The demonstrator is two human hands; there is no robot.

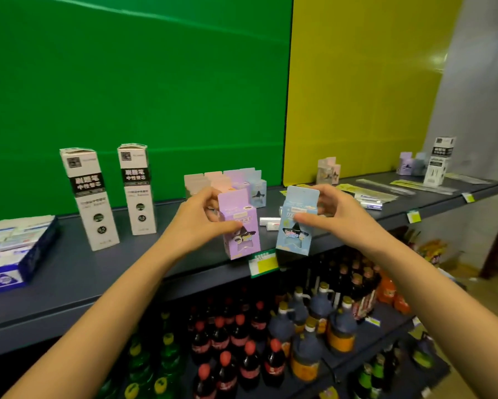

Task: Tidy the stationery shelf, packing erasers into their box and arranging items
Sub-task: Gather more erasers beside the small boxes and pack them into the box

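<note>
Purple box (239,228) held in my left grip (197,223), blue box (295,226) in right grip (334,211), both at shelf (98,269) front edge; 2 erasers (270,221) behind.

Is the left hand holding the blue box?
No, the left hand grips the purple box, while the blue box is in the right hand.

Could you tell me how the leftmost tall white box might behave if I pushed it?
The tall white box stands upright on a narrow base, so it would probably tip rather than slide. Its crumpled top edge suggests thin card, likely light and easily dented.
</note>
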